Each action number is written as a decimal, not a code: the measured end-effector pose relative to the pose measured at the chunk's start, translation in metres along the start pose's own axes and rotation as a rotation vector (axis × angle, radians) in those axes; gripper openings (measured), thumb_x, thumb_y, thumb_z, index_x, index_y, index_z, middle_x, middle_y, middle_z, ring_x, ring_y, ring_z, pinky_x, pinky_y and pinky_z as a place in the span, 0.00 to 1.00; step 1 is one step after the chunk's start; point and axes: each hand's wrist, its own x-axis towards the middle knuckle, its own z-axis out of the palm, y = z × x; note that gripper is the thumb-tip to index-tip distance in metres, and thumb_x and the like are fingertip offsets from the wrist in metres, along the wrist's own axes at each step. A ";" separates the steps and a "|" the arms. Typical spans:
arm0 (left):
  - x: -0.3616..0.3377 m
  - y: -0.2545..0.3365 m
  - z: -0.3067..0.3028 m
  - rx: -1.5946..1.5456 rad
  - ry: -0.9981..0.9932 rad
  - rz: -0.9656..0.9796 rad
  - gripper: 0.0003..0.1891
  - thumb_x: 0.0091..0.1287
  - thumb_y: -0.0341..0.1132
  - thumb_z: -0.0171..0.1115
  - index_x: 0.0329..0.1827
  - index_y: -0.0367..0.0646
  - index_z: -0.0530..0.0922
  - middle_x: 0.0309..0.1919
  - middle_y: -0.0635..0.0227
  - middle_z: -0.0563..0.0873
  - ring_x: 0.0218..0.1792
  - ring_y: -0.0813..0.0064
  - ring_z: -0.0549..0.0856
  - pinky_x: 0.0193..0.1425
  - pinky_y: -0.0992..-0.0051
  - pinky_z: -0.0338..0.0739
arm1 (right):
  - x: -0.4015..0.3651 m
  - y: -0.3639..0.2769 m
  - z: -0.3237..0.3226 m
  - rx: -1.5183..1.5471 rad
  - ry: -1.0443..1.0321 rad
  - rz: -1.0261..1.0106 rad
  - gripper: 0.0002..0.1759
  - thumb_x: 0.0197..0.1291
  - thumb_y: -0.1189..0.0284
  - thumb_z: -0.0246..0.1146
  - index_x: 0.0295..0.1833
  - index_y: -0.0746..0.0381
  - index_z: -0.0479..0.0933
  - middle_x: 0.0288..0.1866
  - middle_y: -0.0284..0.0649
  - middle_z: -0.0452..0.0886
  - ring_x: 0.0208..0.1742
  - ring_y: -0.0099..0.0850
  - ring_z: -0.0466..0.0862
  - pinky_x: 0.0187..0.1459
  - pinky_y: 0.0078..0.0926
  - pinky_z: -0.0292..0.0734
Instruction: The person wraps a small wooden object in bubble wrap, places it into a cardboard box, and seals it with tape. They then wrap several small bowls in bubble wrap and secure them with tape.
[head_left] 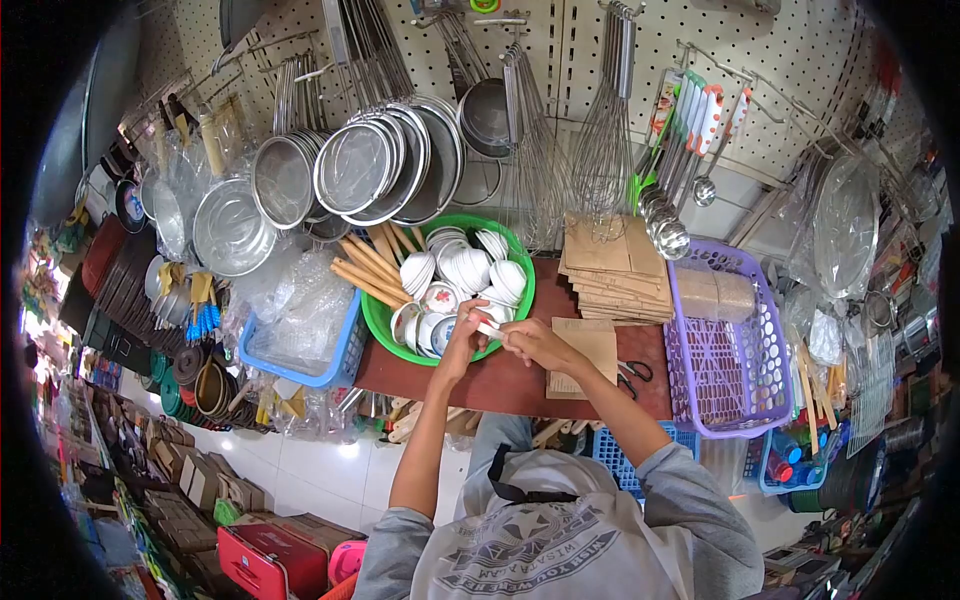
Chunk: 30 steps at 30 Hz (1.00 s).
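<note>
Currently in hand: a small white piece [488, 328], apparently ceramic; too small to tell whether it is a spoon or a dish.
Left hand [458, 350]: fingers pinched shut on the piece's left end.
Right hand [535, 345]: fingers curled closed on its right end; both hands meet on it.
Where it sits: held just over the near rim of the green basin [378, 318], above the tabletop [500, 390].
Doing it well: my judgement is to keep both grips on, hold it low over the basin or the wood, and turn it slowly. Glaze is probably slick, and a drop onto the white bowls [470, 268] could chip them.
Just right: a flat brown paper bag [590, 345] with scissors [632, 375] beside it; a stack of paper bags [615, 270] farther back.
Far right: purple basket [745, 400], near the right forearm.
Left: blue tray [335, 365] of clear plastic wrap; wooden sticks [365, 268] propped in the basin.
In the way: whisks [605, 150], strainers [360, 165] and ladles [665, 225] hang low over the far side, so lifting room looks tight there.
</note>
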 end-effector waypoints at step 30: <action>-0.001 0.006 0.008 -0.022 0.096 -0.044 0.18 0.76 0.53 0.49 0.53 0.49 0.65 0.33 0.72 0.65 0.28 0.81 0.64 0.33 0.78 0.63 | 0.004 0.014 0.001 0.150 -0.004 0.112 0.18 0.70 0.62 0.50 0.25 0.57 0.63 0.23 0.28 0.63 0.23 0.20 0.68 0.33 0.28 0.83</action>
